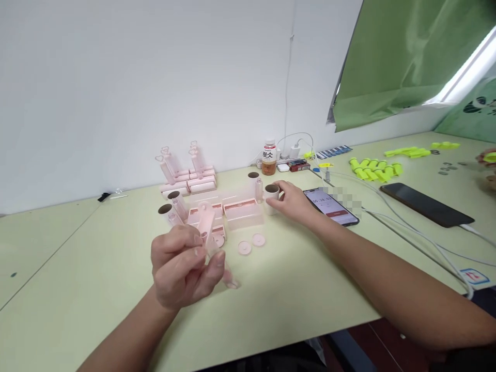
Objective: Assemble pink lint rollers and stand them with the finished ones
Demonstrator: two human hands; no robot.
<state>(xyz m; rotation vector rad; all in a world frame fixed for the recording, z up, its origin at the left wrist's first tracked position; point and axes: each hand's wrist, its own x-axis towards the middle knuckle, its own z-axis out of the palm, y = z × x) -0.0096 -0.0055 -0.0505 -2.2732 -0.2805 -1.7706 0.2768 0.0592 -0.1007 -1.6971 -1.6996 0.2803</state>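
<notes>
My left hand is raised over the pale green table and pinches a translucent pink plastic roller handle that points up and away. My right hand reaches forward and closes around a white paper roll with a brown core. Just left of that roll lies an open pink plastic case. Two round pink caps lie flat between my hands. Two more rolls stand to the left of the case.
A stack of assembled pink rollers sits near the wall. A phone, a dark phone, white cables, a drink bottle and yellow-green parts are on the right. Another person's hand shows at the far right edge.
</notes>
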